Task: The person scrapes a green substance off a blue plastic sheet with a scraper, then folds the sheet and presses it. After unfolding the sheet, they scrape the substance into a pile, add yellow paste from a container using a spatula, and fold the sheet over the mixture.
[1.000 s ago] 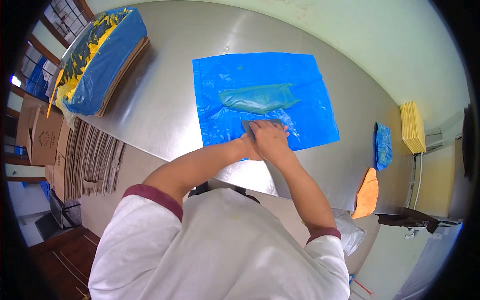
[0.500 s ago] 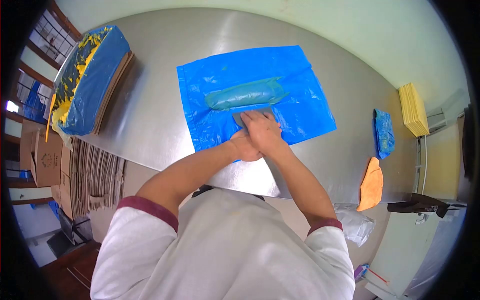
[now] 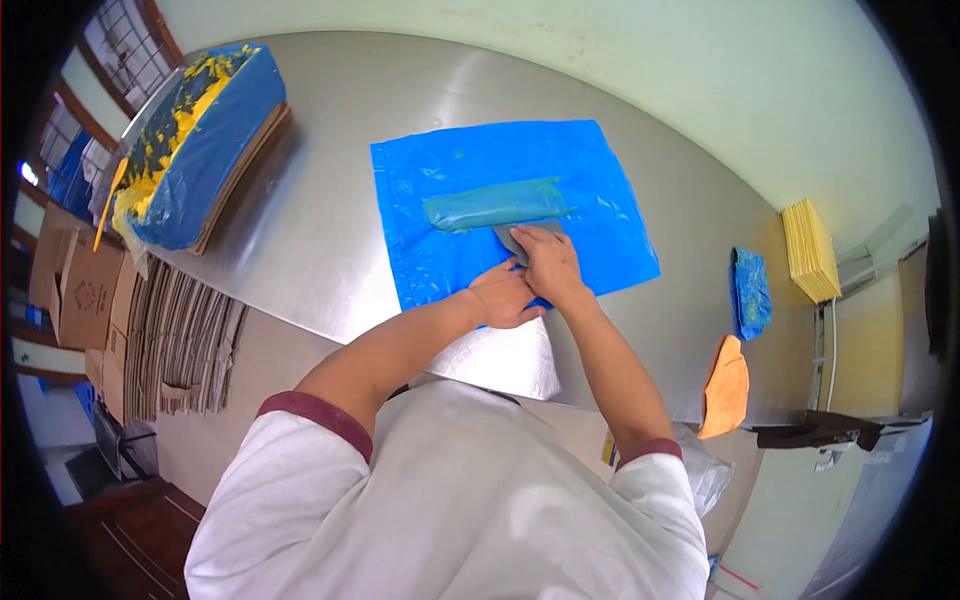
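Observation:
A blue plastic sheet point(image 3: 612, 195) lies flat on the steel table. Beneath its film a long greenish mass point(image 3: 495, 206) shows through as a raised strip. My right hand point(image 3: 551, 266) grips a grey flat scraper point(image 3: 508, 236), whose edge is right at the near side of that strip. Just left of it, my left hand point(image 3: 503, 298) rests on the sheet's near edge with fingers spread and thumb out, pressing the plastic down.
At the left stands a blue-lined box point(image 3: 230, 135) of yellow, butter-like stuff, with an orange-yellow stick point(image 3: 106, 212) at its side. Folded blue plastic point(image 3: 750, 292), an orange cloth point(image 3: 724, 390) and a yellow stack point(image 3: 811, 250) sit at the right. Flattened cardboard point(image 3: 185, 345) leans below left.
My hands overlapped before and now are more apart, the left one laid out on the sheet. The scraper has shifted right along the strip. The whole view has shifted slightly.

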Tool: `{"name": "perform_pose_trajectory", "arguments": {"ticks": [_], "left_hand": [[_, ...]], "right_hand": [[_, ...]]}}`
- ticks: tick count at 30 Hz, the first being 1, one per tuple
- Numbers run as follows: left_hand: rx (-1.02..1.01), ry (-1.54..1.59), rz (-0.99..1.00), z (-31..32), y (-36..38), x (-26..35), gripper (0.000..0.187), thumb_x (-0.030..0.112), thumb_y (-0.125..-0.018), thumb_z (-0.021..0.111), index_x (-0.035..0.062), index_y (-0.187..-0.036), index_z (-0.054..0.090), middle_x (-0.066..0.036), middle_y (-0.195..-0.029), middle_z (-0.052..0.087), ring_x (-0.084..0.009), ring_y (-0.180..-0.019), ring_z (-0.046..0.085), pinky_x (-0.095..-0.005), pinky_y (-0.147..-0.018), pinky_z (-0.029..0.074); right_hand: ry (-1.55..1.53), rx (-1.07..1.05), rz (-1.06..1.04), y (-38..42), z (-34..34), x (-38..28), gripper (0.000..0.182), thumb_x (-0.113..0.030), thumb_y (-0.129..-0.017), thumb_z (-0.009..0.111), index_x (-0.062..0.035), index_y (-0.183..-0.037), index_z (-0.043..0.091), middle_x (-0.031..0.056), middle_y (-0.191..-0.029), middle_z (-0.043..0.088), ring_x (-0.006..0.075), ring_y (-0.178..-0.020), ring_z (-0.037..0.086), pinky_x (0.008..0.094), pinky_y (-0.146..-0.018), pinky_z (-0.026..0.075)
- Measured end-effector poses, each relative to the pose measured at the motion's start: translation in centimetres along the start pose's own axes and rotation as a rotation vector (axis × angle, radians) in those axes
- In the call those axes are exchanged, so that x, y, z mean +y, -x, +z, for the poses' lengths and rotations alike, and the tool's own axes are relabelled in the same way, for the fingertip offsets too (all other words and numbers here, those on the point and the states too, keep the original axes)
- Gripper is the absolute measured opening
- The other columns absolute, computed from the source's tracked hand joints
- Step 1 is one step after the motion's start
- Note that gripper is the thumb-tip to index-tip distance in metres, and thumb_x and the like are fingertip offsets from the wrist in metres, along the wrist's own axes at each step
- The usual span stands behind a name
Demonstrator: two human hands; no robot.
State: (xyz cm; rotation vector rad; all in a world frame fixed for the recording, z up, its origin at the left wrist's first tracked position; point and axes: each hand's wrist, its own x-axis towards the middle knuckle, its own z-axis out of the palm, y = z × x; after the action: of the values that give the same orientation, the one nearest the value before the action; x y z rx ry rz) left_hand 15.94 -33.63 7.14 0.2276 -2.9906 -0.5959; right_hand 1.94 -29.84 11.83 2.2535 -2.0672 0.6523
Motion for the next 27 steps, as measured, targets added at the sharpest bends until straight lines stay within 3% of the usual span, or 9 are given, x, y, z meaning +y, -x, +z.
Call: {"name": "perform_pose_trajectory", "arguments": {"ticks": [4,5,8,11,13,16,22,25,27], "left_hand": [[-0.019,-0.022,-0.001,-2.1,2.7,0.8,0.052,0.040,-0.096,0.050,0.0114,-0.140,0.050,-0.016,-0.142,0.052,-0.0336,-0.133,0.047,-0.0532,-0.116,0.027],[-0.162,0.025,-0.102,-3.8,3.6,1.2,0.053,0.039,-0.094,0.051,0.0128,-0.141,0.050,-0.015,-0.144,0.052,-0.0327,-0.136,0.045,-0.0542,-0.118,0.023],[0.153,-0.077,0.010,0.8,6.4,-1.7,0.056,0.039,-0.093,0.051,0.0140,-0.143,0.049,-0.014,-0.148,0.049,-0.0331,-0.139,0.040,-0.0550,-0.120,0.020],[0.015,-0.069,-0.174,-2.4,6.8,0.4,0.065,0.046,-0.095,0.047,0.0174,-0.152,0.035,-0.013,-0.159,0.033,-0.0336,-0.145,0.031,-0.0539,-0.121,0.017],[0.068,0.001,-0.168,-1.0,6.9,-0.1,0.070,0.047,-0.096,0.041,0.0164,-0.157,0.026,-0.012,-0.164,0.023,-0.0326,-0.149,0.023,-0.0527,-0.122,0.017],[0.171,-0.163,-0.067,0.2,6.3,-0.9,0.069,0.047,-0.097,0.039,0.0140,-0.156,0.028,-0.013,-0.163,0.025,-0.0326,-0.149,0.024,-0.0502,-0.122,0.018],[0.131,-0.222,-0.053,-0.3,6.0,-0.9,0.069,0.043,-0.098,0.038,0.0094,-0.156,0.026,-0.015,-0.163,0.024,-0.0330,-0.149,0.025,-0.0495,-0.122,0.018],[0.078,-0.073,-0.074,-1.1,5.8,-0.4,0.071,0.045,-0.097,0.040,0.0068,-0.155,0.028,-0.017,-0.162,0.025,-0.0335,-0.149,0.024,-0.0495,-0.121,0.019],[-0.291,-0.034,-0.212,-4.3,5.0,1.4,0.071,0.043,-0.095,0.046,0.0060,-0.153,0.031,-0.017,-0.160,0.030,-0.0329,-0.148,0.027,-0.0478,-0.121,0.020]], "right_hand": [[-0.107,-0.152,0.020,-0.1,-3.1,-4.2,0.046,-0.004,-0.073,0.068,-0.0058,-0.118,0.069,0.0149,-0.119,0.069,0.0303,-0.111,0.065,0.0444,-0.092,0.050],[-0.109,-0.190,0.002,0.2,-3.6,-5.3,0.045,-0.004,-0.073,0.068,-0.0049,-0.118,0.069,0.0158,-0.117,0.069,0.0312,-0.109,0.066,0.0448,-0.090,0.050],[-0.052,-0.303,-0.044,0.5,-3.1,-10.0,0.044,-0.002,-0.074,0.064,-0.0032,-0.117,0.069,0.0153,-0.117,0.069,0.0322,-0.107,0.066,0.0453,-0.090,0.050],[0.049,-0.259,0.007,0.1,1.3,-11.1,0.038,-0.009,-0.078,0.061,-0.0048,-0.115,0.068,0.0125,-0.120,0.068,0.0296,-0.112,0.063,0.0473,-0.090,0.048],[0.102,-0.239,0.048,-0.3,2.7,-11.6,0.035,-0.011,-0.081,0.059,-0.0054,-0.114,0.068,0.0115,-0.121,0.067,0.0282,-0.114,0.062,0.0475,-0.091,0.047],[0.134,-0.205,0.066,-1.4,3.7,-11.5,0.034,-0.011,-0.082,0.057,-0.0059,-0.113,0.068,0.0109,-0.122,0.067,0.0270,-0.115,0.061,0.0471,-0.092,0.045],[0.039,-0.098,0.065,-1.5,4.2,-10.6,0.037,-0.008,-0.082,0.056,-0.0055,-0.117,0.067,0.0118,-0.125,0.066,0.0263,-0.120,0.059,0.0446,-0.095,0.044],[-0.082,0.000,0.056,-0.1,2.7,-9.8,0.042,-0.003,-0.077,0.058,-0.0040,-0.119,0.066,0.0138,-0.126,0.065,0.0292,-0.119,0.060,0.0449,-0.096,0.046],[-0.207,0.078,0.069,2.1,0.1,-9.1,0.048,0.001,-0.073,0.060,-0.0027,-0.121,0.066,0.0164,-0.126,0.065,0.0330,-0.118,0.060,0.0457,-0.098,0.047]]}}
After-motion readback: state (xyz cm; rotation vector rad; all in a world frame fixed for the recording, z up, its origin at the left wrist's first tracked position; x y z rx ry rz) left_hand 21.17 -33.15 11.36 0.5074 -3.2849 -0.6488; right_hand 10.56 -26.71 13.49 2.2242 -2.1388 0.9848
